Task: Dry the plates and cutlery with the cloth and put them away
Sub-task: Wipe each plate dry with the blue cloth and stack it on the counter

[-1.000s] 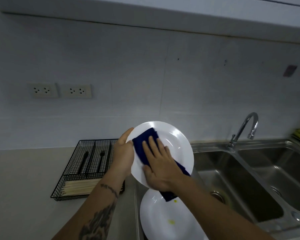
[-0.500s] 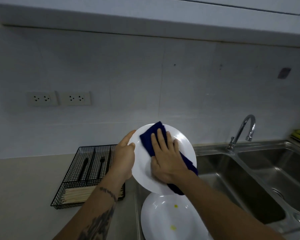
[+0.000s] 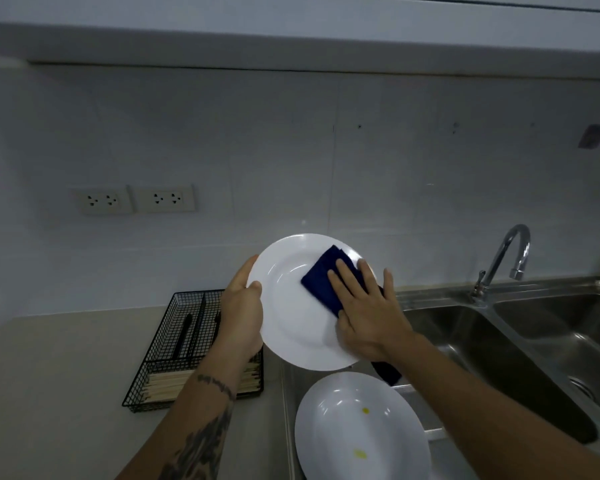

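The white plate (image 3: 302, 306) is held tilted up above the left end of the sink (image 3: 465, 327), its face turned toward the camera, and it is gripped at its left rim by the left hand (image 3: 241, 317) — thumb on the front, fingers hidden behind. The dark blue cloth (image 3: 323, 278) is pressed flat against the right half of the plate's face by the right hand (image 3: 368, 306), whose fingers are laid out straight over it; a tail of cloth is seen hanging below the rim. The unwiped face lies to the left of the right hand, toward the gripping hand, so the next stroke is judged to run that way. A second plate (image 3: 361, 431) with yellow spots is seen directly below, and the black wire cutlery basket (image 3: 174, 341) just left of the left wrist — the nearer hand for putting things away
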`<action>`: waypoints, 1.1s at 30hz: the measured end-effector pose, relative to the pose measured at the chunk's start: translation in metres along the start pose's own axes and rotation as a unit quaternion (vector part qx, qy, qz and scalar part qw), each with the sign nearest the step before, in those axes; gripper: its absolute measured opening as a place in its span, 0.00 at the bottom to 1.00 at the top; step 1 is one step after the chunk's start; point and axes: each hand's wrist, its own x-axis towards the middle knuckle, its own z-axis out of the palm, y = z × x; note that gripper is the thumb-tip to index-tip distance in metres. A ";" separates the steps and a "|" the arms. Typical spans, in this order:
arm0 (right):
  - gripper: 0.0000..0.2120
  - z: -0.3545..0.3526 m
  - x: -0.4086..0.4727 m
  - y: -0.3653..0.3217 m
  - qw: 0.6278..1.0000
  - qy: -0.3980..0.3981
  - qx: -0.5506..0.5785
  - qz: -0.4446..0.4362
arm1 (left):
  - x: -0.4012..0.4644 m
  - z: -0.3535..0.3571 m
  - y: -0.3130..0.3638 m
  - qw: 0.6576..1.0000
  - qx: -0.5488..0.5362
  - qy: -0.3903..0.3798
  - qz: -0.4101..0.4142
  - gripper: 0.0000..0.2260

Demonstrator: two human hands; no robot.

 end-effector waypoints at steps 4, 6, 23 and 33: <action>0.35 -0.007 0.016 -0.009 0.997 0.036 0.061 0.039 | 0.004 0.008 0.007 0.999 0.007 -0.037 -0.007 0.22; 0.35 -0.012 0.022 -0.018 0.991 0.045 0.122 0.037 | 0.005 0.012 0.004 0.997 -0.008 -0.076 -0.026 0.19; 0.31 -0.037 -0.011 -0.055 0.942 -0.067 0.258 -0.206 | 0.008 -0.020 0.015 0.971 -0.183 -0.023 -0.152 0.21; 0.30 0.001 0.007 -0.011 0.998 -0.004 0.015 -0.055 | 0.013 -0.020 0.005 0.979 -0.130 -0.013 -0.155 0.20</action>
